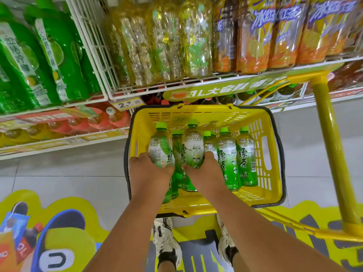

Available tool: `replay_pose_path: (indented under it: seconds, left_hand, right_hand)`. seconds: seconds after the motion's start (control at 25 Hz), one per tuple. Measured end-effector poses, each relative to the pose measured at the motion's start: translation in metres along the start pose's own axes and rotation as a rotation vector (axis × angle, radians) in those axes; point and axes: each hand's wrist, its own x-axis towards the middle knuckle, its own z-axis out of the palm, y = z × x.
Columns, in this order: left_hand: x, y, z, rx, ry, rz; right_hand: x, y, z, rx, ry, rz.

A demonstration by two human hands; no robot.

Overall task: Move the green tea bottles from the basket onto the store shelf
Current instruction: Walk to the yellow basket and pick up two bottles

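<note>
A yellow shopping basket (263, 154) stands on the floor in front of me with several green tea bottles upright inside. My left hand (147, 171) grips one green-capped bottle (160, 146) at its lower half. My right hand (204, 169) grips a second bottle (193, 146) right beside it. Two more bottles (227, 154) stand free at the basket's right side, and others are partly hidden behind the held ones. The white wire store shelf (176, 85) runs across the top of the view, just beyond the basket.
The shelf holds large yellow tea bottles (167, 40), green lemon drinks (49, 55) at left and orange iced-tea bottles (284, 36) at right. A yellow cart handle (332, 144) rises at right. My shoes (167, 244) stand behind the basket on a printed floor sticker.
</note>
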Motion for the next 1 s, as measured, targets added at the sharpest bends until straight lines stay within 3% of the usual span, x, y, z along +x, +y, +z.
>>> replay_pose_path:
  seconds: [0.32, 0.72, 1.0]
  left_hand:
    - [-0.066, 0.061, -0.089, -0.312, -0.054, 0.126]
    - [-0.177, 0.204, -0.24, -0.556, -0.009, 0.354]
    - [-0.246, 0.289, -0.356, -0.708, 0.034, 0.516]
  right_hand:
    - [-0.072, -0.062, -0.112, 0.229, -0.065, -0.118]
    - [-0.2, -0.226, -0.273, 0.449, -0.137, -0.369]
    - [-0.269, -0.327, -0.354, 0.48, -0.086, -0.569]
